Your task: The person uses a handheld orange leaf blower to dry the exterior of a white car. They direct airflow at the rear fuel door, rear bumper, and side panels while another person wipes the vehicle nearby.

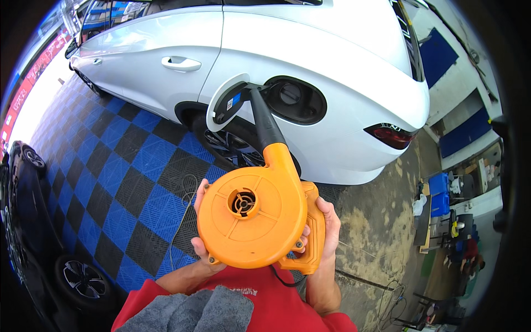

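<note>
Both hands hold an orange electric blower (pixel 265 245) in front of a red shirt. My left hand (pixel 202 245) supports the round housing from its left side, fingers partly hidden behind it. My right hand (pixel 330 224) is wrapped around the blower's handle at the right. The black nozzle (pixel 266 120) points up at the hinge area between the open fuel door (pixel 229 103) and the recessed fuel filler pocket of a white car (pixel 257 62). A black fuel cap (pixel 290 93) sits in the pocket. Whether the nozzle touches the car, I cannot tell.
A grey towel (pixel 199 311) lies over the front of the shirt. A thin cord (pixel 180 224) runs across blue and black floor tiles (pixel 124 178). A dark car (pixel 33 232) stands at left. Blue bins (pixel 439 193) and a person (pixel 471 253) are at far right, beyond stained concrete.
</note>
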### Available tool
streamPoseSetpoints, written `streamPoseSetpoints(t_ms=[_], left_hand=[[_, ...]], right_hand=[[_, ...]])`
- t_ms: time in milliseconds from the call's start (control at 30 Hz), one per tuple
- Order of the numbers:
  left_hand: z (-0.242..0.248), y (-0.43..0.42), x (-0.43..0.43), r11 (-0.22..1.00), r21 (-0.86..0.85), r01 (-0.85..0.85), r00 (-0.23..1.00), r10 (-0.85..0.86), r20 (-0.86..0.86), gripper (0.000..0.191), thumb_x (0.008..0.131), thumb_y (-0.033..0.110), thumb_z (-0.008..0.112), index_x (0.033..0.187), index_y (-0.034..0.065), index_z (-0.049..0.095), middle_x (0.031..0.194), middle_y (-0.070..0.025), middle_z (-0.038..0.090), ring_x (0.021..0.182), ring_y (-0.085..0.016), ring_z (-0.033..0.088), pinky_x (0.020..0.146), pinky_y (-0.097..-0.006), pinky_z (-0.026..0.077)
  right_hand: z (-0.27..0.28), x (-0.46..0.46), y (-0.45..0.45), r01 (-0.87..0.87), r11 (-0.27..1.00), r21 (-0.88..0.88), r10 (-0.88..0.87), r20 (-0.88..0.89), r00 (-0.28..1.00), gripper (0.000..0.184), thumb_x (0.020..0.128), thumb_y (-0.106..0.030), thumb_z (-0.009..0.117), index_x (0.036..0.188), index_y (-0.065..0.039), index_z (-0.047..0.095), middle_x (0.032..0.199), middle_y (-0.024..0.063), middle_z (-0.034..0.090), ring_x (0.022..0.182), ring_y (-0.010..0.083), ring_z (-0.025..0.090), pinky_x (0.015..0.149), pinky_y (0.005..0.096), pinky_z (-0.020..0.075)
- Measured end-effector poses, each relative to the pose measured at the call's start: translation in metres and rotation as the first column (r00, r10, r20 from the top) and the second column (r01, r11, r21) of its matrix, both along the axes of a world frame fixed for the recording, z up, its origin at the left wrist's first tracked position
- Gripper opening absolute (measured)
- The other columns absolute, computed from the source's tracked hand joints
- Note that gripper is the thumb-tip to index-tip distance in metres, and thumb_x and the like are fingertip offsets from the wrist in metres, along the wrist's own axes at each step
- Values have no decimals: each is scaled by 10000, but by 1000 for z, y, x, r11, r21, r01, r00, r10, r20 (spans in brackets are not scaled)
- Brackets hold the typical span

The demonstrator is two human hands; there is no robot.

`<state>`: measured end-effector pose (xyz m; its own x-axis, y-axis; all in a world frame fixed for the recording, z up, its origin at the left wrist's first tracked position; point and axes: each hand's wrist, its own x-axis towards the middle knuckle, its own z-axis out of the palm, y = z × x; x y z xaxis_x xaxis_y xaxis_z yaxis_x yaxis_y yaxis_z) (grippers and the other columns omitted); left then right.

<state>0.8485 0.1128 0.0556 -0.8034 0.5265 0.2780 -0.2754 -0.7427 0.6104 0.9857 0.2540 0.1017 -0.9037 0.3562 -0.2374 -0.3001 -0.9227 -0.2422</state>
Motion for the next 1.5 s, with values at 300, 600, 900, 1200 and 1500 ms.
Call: streamPoseSetpoints(t_ms=[300, 600, 900, 1200, 1500], left_hand=[[-34, 12, 56, 907, 223, -357, 928, 371, -22, 1160, 920, 753, 518, 1581, -85, 66, 1433, -305, 500, 1234, -376, 622, 1028, -475, 551], [-44, 22, 9, 974, -73, 216, 974, -209, 93, 874, 1040, 663, 236, 1631, 26, 144, 1632, -163, 335, 1492, -288, 375, 1247, -458, 277], [-48, 29, -13, 942, -222, 251, 955, -279, -102, 856, 1046, 663, 192, 1618, 27, 223, 1603, -164, 394, 1474, -296, 397, 1233, -454, 274], [-30, 108, -210, 830, -494, -261, 891, 10, -453, 630, 1120, 436, 208, 1478, -5, 482, 1489, -187, 523, 1399, -309, 470, 1197, -421, 298], [-62, 280, -116, 664, -454, -594, 239, -393, -888, 566, 1052, 402, 465, 1397, -38, 555, 1392, -257, 591, 1293, -407, 535, 1122, -495, 338]], right_hand=[[-20, 30, 8, -195, 977, -85, 201, 67, 977, 547, 1006, -499, 440, 1197, -9, 589, 637, 32, 535, 461, 164, 560, 409, 280, 514], [-34, 25, -2, 125, 991, 36, -129, 114, 985, 454, 987, -509, 473, 1038, -63, 545, 642, 19, 514, 510, 162, 551, 447, 286, 489], [-27, 32, -22, 305, 952, 31, -306, 103, 946, 441, 982, -499, 472, 1031, -67, 538, 638, 27, 512, 505, 171, 536, 457, 307, 472], [-34, 36, -42, 334, 939, 84, -344, 152, 927, 444, 979, -490, 490, 1047, -54, 537, 622, 44, 520, 499, 190, 557, 443, 320, 482], [-47, 50, -74, 542, 836, 85, -542, 285, 791, 419, 967, -472, 506, 1035, -60, 543, 606, 45, 508, 461, 192, 532, 421, 330, 487]])
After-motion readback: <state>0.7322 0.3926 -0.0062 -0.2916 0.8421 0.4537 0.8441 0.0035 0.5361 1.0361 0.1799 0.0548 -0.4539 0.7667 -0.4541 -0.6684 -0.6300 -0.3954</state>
